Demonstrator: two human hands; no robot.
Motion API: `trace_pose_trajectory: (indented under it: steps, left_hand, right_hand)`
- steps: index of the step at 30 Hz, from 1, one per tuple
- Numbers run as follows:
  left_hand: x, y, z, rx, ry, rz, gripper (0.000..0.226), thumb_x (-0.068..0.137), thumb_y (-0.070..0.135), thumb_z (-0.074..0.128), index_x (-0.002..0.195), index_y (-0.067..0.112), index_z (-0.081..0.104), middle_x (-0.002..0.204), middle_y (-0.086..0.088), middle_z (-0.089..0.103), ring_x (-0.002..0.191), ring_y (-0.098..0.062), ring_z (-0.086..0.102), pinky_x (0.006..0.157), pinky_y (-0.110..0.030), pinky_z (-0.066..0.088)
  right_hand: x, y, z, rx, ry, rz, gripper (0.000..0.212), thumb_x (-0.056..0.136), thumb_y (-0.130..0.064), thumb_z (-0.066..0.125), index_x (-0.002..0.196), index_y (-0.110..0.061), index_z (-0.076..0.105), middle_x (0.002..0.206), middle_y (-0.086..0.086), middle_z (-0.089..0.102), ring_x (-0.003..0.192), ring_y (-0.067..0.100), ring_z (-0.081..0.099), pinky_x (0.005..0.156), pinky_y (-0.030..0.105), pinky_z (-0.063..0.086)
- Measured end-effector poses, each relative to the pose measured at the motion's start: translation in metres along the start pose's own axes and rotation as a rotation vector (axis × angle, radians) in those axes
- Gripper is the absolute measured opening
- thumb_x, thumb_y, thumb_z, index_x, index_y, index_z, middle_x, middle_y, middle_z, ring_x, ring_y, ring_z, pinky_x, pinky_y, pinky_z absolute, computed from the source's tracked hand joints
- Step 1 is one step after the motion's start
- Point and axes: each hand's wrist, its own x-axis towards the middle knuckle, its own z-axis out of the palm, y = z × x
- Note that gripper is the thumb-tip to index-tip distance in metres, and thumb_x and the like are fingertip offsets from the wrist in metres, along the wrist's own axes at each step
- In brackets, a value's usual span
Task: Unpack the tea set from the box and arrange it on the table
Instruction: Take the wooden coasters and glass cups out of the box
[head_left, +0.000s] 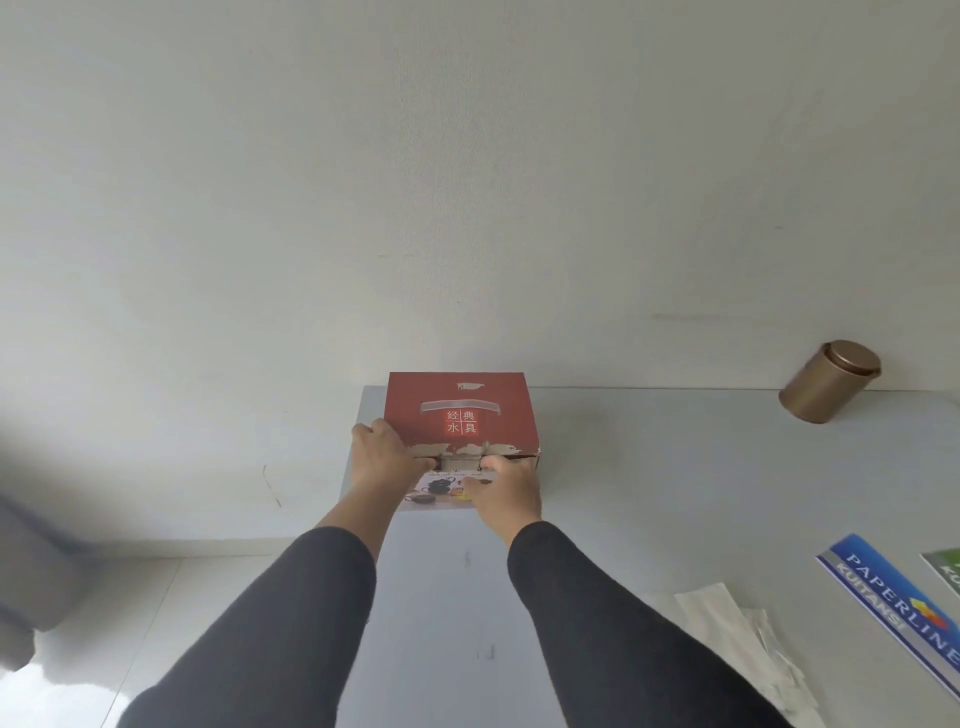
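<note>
A red cardboard box (460, 410) with white characters and a worn front edge stands closed at the far left corner of the grey table (675, 467), against the wall. Its front face shows a printed picture of a teapot and cups. My left hand (382, 457) grips the box's near left top edge, fingers curled into the lid gap. My right hand (506, 488) grips the near right part of the front, fingers curled at the same lid edge. The box's contents are hidden.
A bronze round tin (828, 382) stands at the back right by the wall. A blue receipt book (898, 608), a green item's corner (945, 569) and white tissue paper (748, 644) lie at the near right. The table's left edge drops to a pale floor.
</note>
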Motion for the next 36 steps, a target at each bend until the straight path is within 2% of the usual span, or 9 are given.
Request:
trace_pose_trajectory:
  steps: [5,8,11,14,19,22,26,30,36]
  left_hand:
    - [0.001,-0.002,0.007,-0.03,0.044,-0.014,0.073,0.07,0.025,0.082,0.127,0.005,0.04,0.123,-0.011,0.04,0.114,-0.028,0.049,0.093,-0.035,0.047]
    - [0.002,-0.001,0.008,-0.07,0.094,-0.052,0.071,0.073,0.016,0.076,0.131,0.009,0.037,0.125,-0.012,0.043,0.12,-0.029,0.042,0.089,-0.035,0.044]
    - [0.007,0.0,0.003,-0.23,0.095,-0.099,0.081,0.071,0.01,0.073,0.14,0.015,0.031,0.129,-0.011,0.045,0.123,-0.028,0.043,0.087,-0.036,0.045]
    - [0.006,0.004,-0.003,-0.409,0.165,0.016,0.075,0.075,0.012,0.07,0.14,0.017,0.033,0.129,-0.007,0.051,0.12,-0.026,0.049,0.087,-0.032,0.044]
    - [0.004,0.028,-0.018,-0.406,0.397,0.362,0.076,0.084,0.01,0.062,0.146,0.023,0.021,0.132,-0.001,0.048,0.123,-0.02,0.046,0.097,-0.031,0.037]
    - [0.021,0.038,-0.024,-0.217,0.395,0.468,0.089,0.085,0.011,0.06,0.151,0.025,0.001,0.148,-0.001,0.036,0.136,-0.021,0.034,0.107,-0.042,0.031]
    - [0.051,0.04,-0.029,0.105,0.247,0.497,0.094,0.089,0.02,0.056,0.149,0.028,-0.016,0.16,0.006,-0.002,0.148,-0.018,-0.005,0.115,-0.05,0.014]
    - [0.076,0.048,-0.034,0.344,0.148,0.531,0.093,0.091,0.022,0.052,0.147,0.028,-0.021,0.158,0.007,-0.018,0.146,-0.019,-0.018,0.116,-0.053,0.003]
    - [0.103,0.045,-0.019,0.44,-0.088,0.464,0.098,0.085,0.035,0.063,0.151,0.024,-0.009,0.158,0.004,-0.019,0.146,-0.023,-0.018,0.114,-0.058,0.005]
  right_hand:
    - [0.002,0.0,-0.009,0.254,-0.163,0.078,0.015,0.085,-0.02,0.059,0.098,-0.02,0.066,0.105,0.001,0.058,0.083,0.014,0.055,0.066,0.021,0.044]
    - [0.002,0.001,-0.01,0.303,0.067,0.084,0.013,0.081,-0.016,0.054,0.071,-0.018,0.063,0.1,0.006,0.057,0.084,0.022,0.058,0.072,0.029,0.052]
    - [0.006,-0.004,-0.024,0.349,0.364,0.233,0.011,0.084,-0.021,0.051,0.089,-0.014,0.057,0.101,0.003,0.042,0.097,0.026,0.052,0.087,0.04,0.05]
    - [0.017,-0.009,-0.042,0.498,0.321,0.256,0.028,0.089,-0.027,0.043,0.11,-0.01,0.049,0.103,0.008,0.056,0.092,0.029,0.057,0.079,0.039,0.049]
    - [0.033,-0.039,-0.051,0.78,0.309,0.107,0.018,0.092,-0.016,0.031,0.09,-0.014,0.048,0.093,0.007,0.068,0.097,0.028,0.059,0.081,0.031,0.037]
    - [0.04,-0.052,-0.052,0.46,0.172,-0.017,0.02,0.091,-0.015,0.038,0.088,-0.013,0.057,0.089,0.003,0.064,0.093,0.026,0.055,0.079,0.031,0.039]
    - [0.039,-0.05,-0.039,-0.061,-0.068,-0.199,0.028,0.096,-0.023,0.042,0.117,-0.011,0.056,0.118,0.006,0.059,0.107,0.026,0.054,0.087,0.029,0.041]
    - [0.055,-0.052,-0.029,-0.243,-0.034,-0.285,0.053,0.093,-0.028,0.047,0.143,-0.017,0.033,0.152,-0.001,0.031,0.14,0.021,0.028,0.113,0.039,0.028]
    - [0.086,-0.061,-0.031,-0.416,-0.225,-0.196,0.064,0.088,-0.048,0.053,0.144,-0.027,0.031,0.155,0.0,0.024,0.142,0.024,0.022,0.113,0.049,0.024]
